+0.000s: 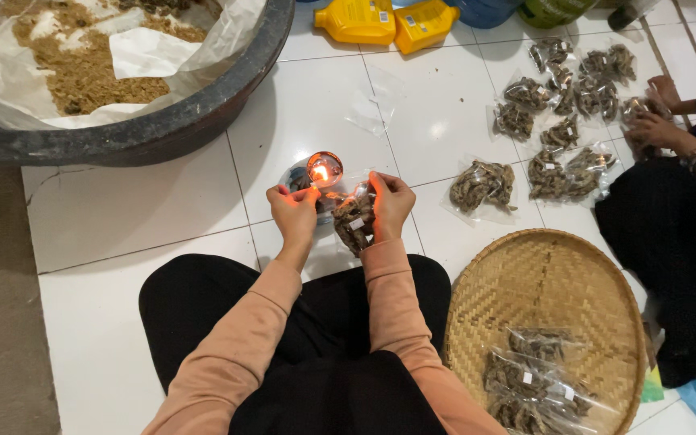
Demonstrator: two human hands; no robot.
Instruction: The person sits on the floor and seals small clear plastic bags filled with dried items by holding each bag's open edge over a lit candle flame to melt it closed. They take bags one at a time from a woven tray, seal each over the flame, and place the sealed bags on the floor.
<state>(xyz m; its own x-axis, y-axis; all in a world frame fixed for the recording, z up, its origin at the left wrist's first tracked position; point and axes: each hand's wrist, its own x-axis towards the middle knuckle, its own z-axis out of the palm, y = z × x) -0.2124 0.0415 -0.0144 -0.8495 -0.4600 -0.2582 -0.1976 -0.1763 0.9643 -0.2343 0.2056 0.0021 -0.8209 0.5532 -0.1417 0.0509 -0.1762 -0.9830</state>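
On the white tiled floor (163, 209), two hands seal a small plastic packet at a flame.

Largest, a dark basin (203, 113) lined with plastic and holding brown crumbs fills the upper left corner, its rim leaving bare tile between it and the knees. A woven bamboo tray (549, 282) with filled packets sits just right of the lap (close to the right elbow). Sealed bags (483, 187) lie scattered upper right, where another person's hands (654, 121) work. Yellow bottles (384, 20) stand at the top edge. Left hand (293, 211) and right hand (391, 201), slightly apart, both pinch the packet (354, 221) beside the lit candle (324, 169).
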